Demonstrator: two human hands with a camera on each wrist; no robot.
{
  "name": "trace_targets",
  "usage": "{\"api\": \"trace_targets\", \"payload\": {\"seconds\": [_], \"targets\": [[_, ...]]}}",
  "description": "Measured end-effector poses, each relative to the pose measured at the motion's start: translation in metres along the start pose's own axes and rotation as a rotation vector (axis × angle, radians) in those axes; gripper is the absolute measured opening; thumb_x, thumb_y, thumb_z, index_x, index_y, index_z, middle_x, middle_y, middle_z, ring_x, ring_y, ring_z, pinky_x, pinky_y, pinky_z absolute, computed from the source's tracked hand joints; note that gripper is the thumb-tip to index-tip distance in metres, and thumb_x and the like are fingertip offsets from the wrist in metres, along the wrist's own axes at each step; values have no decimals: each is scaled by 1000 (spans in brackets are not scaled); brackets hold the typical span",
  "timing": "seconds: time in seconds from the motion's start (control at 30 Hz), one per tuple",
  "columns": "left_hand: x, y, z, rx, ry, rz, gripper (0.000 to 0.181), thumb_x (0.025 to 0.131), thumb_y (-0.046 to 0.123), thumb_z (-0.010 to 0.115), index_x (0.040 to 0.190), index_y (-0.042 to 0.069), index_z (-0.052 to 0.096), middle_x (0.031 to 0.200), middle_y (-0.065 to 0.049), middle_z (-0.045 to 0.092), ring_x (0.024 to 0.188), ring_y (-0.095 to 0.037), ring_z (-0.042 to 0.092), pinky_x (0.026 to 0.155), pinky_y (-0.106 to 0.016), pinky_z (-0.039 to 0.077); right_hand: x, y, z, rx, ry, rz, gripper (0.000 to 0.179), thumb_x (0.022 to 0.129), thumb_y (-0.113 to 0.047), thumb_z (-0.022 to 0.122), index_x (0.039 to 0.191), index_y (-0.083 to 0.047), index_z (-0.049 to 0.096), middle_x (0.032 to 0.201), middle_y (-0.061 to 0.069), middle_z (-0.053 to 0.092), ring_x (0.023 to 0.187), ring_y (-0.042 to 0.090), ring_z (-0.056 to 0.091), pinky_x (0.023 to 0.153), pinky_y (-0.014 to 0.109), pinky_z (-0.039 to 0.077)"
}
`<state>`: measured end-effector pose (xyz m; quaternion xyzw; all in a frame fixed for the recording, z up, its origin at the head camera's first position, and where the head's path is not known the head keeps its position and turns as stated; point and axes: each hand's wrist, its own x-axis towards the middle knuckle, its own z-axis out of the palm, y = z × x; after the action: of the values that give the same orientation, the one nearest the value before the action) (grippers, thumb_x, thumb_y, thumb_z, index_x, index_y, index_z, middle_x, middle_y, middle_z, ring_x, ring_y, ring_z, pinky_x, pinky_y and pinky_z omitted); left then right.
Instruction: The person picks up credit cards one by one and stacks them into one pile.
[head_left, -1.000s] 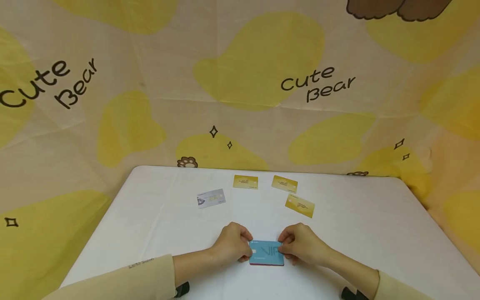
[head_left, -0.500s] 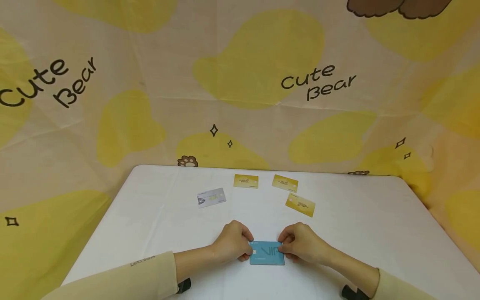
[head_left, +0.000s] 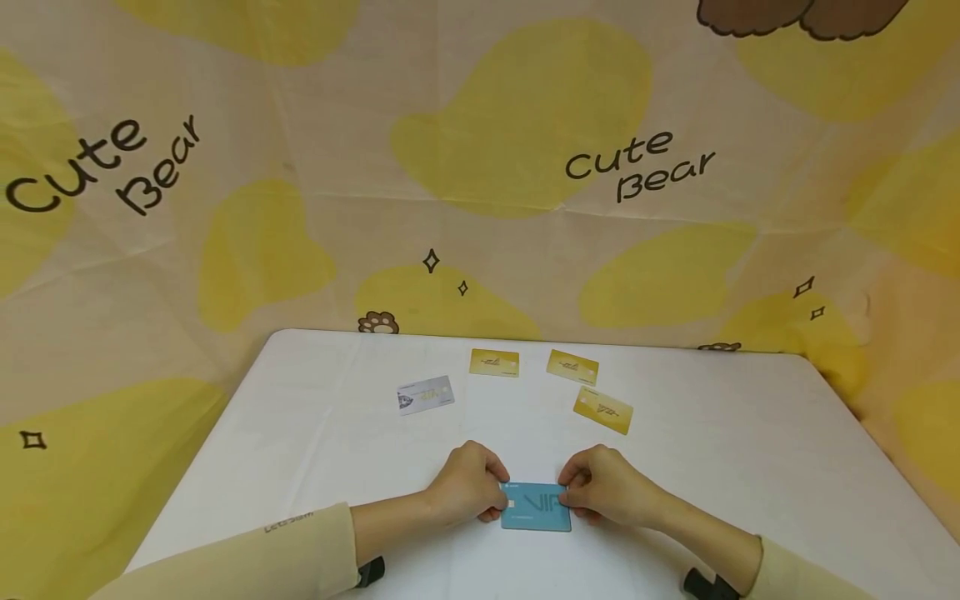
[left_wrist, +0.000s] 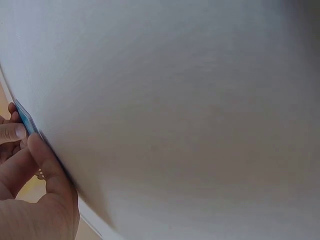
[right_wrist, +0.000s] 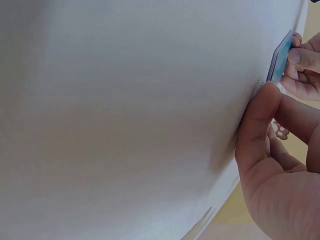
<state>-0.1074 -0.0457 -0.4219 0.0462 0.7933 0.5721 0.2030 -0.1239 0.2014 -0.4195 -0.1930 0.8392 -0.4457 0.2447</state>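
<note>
A light blue VIP card (head_left: pixel 535 508) lies face up near the front of the white table (head_left: pixel 337 450). In the right wrist view several layered edges show it tops a small stack of cards (right_wrist: pixel 279 59). My left hand (head_left: pixel 467 482) pinches the stack at its left end, thumb and fingers at the edge. At the opposite end, my right hand (head_left: pixel 606 485) holds it the same way, its thumb overlapping the printed letters. The lower cards' faces are hidden beneath the blue one.
Toward the back lie a silver card (head_left: pixel 426 395) at left and three gold cards: one gold card (head_left: pixel 494 362) behind centre, another gold card (head_left: pixel 573 367) right of it, and a nearer gold card (head_left: pixel 603 410). A patterned yellow cloth (head_left: pixel 480 167) hangs behind the table.
A red edge showed under the front of the blue card a second ago; it is now out of sight and the stack looks even. Both hands have kept nearly the same place.
</note>
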Motion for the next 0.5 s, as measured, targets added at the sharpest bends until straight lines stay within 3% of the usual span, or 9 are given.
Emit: {"api": "trace_targets", "payload": {"seconds": [0.5], "targets": [[0,1,-2,-7,-13,-11,21,73,-18,73,90,-8,69,65,-9,64,51,-12,62,49,-24,55,2,3,1,14,4,26,9,91,-2,77,95,-1,69,70,4,64,55,14,57,50,21,49]]}}
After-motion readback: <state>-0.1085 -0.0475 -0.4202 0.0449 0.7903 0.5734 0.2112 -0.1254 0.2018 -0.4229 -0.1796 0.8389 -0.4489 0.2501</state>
